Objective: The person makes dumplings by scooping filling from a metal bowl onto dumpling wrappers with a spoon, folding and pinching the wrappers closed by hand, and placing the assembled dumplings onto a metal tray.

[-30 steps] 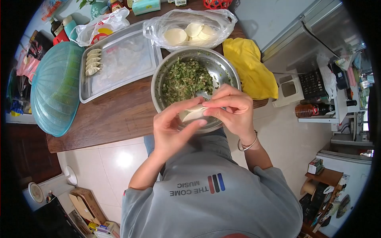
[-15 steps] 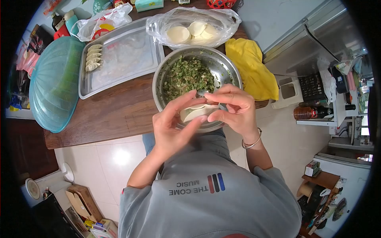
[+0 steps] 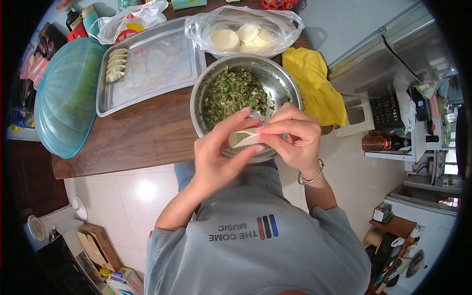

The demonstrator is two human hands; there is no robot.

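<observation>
Above the near rim of a steel bowl (image 3: pixel 196 101) I hold a half-folded dumpling (image 3: pixel 240 139) in both hands. My left hand (image 3: pixel 216 155) supports its left side between thumb and fingers. My right hand (image 3: pixel 295 137) pinches the right end, where the wrapper edges meet; the left end gapes, with greenish filling inside. A metal spoon (image 3: pixel 255 114) shows by my right fingers, its handle mostly hidden. Chopped green filling (image 3: pixel 233 93) lies in the bowl.
A metal tray (image 3: pixel 152 73) with several folded dumplings (image 3: pixel 116 65) is at the left. Behind the bowl, a plastic bag (image 3: pixel 201 29) holds round wrappers (image 3: pixel 224 39). A yellow cloth (image 3: pixel 314 88) lies right, a blue mesh cover (image 3: pixel 69 98) far left, on the wooden table (image 3: pixel 142 142).
My right fingers have closed on the dumpling's right end, bringing its edges together there. Both hands have shifted slightly right. The spoon's visible part has moved a little.
</observation>
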